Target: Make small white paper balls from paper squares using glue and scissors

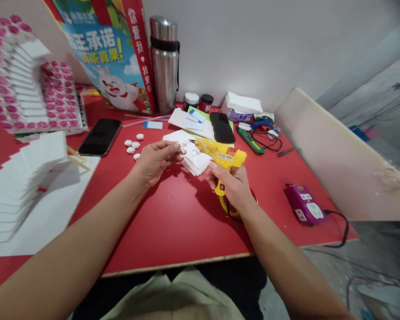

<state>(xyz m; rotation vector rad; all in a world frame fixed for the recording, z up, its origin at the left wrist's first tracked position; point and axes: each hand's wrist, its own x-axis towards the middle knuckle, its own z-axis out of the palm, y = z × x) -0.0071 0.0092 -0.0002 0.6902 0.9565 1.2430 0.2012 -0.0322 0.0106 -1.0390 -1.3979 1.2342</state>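
My right hand point(231, 182) is closed around the grip of a yellow hot glue gun point(220, 153), whose dark nozzle points left. My left hand point(158, 160) pinches a small white piece point(183, 146) right at the nozzle tip; whether the two touch I cannot tell. Beneath the nozzle lies a stack of white paper point(196, 162) with a pen scribble on its top sheet. Several small white round pieces point(130, 150) rest on the red table just left of my left hand.
A black phone point(100, 137) lies left, beside a stepped white card model point(26, 178). Behind stand a steel flask point(165, 66), a printed bag point(110, 58) and a pink-dotted model point(62, 98). A second phone point(222, 127), a green cutter point(251, 140) and a purple power socket point(305, 204) lie right.
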